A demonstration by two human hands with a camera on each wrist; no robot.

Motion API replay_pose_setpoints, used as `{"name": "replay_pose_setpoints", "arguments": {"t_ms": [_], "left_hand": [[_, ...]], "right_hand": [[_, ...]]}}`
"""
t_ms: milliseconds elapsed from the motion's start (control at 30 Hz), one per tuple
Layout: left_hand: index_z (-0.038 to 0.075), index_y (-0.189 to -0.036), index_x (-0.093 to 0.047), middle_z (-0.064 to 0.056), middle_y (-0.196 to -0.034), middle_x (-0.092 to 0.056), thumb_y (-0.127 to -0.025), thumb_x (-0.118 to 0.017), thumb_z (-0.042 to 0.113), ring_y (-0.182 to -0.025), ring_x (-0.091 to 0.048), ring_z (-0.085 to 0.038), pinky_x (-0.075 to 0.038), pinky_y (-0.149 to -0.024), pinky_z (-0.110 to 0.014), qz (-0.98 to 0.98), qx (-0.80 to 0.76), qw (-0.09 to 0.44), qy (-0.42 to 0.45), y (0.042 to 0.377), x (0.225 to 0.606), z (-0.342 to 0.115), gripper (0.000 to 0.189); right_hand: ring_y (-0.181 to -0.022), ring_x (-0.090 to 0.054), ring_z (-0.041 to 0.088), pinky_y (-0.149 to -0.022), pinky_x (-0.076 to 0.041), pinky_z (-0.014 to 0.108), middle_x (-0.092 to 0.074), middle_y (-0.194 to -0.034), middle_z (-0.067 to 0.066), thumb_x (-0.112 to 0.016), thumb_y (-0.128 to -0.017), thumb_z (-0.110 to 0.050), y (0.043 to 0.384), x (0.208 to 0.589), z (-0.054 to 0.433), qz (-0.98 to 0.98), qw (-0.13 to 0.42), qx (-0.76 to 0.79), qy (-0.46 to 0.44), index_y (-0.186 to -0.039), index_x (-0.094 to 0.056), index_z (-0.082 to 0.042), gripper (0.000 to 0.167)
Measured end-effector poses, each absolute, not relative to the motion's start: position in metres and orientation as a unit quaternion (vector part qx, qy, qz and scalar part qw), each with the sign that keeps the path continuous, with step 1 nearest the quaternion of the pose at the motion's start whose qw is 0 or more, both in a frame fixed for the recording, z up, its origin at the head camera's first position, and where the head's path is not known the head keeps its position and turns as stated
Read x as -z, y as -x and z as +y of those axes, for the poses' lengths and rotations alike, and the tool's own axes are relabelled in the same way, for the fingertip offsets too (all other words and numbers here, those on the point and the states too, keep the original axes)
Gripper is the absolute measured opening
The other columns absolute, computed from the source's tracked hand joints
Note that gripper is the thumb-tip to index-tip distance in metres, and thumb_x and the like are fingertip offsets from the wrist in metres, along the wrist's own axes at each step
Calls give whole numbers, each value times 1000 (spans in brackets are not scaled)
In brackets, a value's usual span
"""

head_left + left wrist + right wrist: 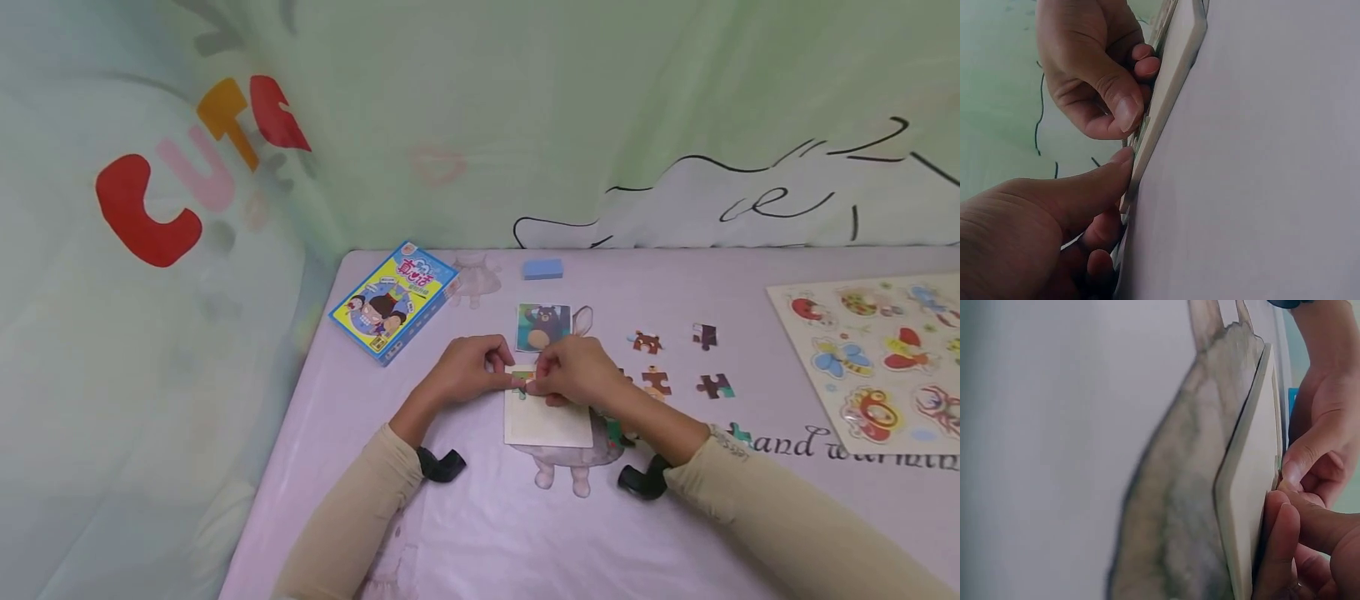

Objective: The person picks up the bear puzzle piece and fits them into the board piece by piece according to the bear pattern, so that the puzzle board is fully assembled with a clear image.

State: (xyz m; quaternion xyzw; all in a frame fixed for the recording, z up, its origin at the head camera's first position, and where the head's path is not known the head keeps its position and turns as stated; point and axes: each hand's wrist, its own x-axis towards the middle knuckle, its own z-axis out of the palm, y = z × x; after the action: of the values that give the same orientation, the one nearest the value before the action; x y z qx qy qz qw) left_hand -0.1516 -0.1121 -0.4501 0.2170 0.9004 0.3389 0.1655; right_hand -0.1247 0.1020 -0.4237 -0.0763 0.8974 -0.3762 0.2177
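A pale puzzle tray [551, 425] lies flat on the table between the two hands. My left hand [468, 372] grips the tray's upper left edge, its thumb [1094, 181] against the face and the other fingers curled at the side. From the right, my right hand [581, 371] pinches a small green and orange puzzle piece [519, 381] at the tray's upper left corner. Fingertips hide most of that piece. Just beyond the tray is a picture card of a bear [543, 327]. In the right wrist view, the tray's edge [1241, 462] runs under both hands.
Loose puzzle pieces [656, 381] lie right of the tray, some partly behind the right forearm. A blue and yellow box [393, 302] sits at the back left, and a blue block [542, 269] behind the card. A board with insect pictures [862, 367] lies far right.
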Motion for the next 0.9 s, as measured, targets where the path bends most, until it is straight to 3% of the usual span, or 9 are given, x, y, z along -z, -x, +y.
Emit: {"name": "replay_pose_setpoints", "arguments": {"t_ms": [367, 533, 900], "left_hand": [[20, -99, -67, 5, -78, -62, -85, -83, 38, -75, -56, -12, -43, -71, -27, 896, -347, 176, -213, 152, 451, -112, 28], [25, -107, -68, 8, -78, -60, -84, -84, 38, -79, -56, -10, -34, -84, -37, 893, -332, 184, -241, 150, 449, -112, 31], [26, -100, -74, 9, -77, -58, -87, -81, 37, -81, -54, -10, -28, -81, -37, 897, -320, 176, -247, 150, 451, -111, 19]], "right_hand": [[-52, -64, 13, -51, -40, 24, -64, -55, 1, -84, -84, -22, 123, 421, 102, 895, 216, 384, 74, -73, -68, -11, 23], [-51, -63, 13, -51, -40, 24, -64, -55, 1, -83, -85, -21, 122, 423, 102, 895, 211, 384, 80, -73, -67, -10, 22], [-53, -64, 14, -53, -43, 26, -65, -56, 2, -83, -86, -22, 122, 424, 104, 896, 209, 382, 83, -74, -69, -11, 22]]}}
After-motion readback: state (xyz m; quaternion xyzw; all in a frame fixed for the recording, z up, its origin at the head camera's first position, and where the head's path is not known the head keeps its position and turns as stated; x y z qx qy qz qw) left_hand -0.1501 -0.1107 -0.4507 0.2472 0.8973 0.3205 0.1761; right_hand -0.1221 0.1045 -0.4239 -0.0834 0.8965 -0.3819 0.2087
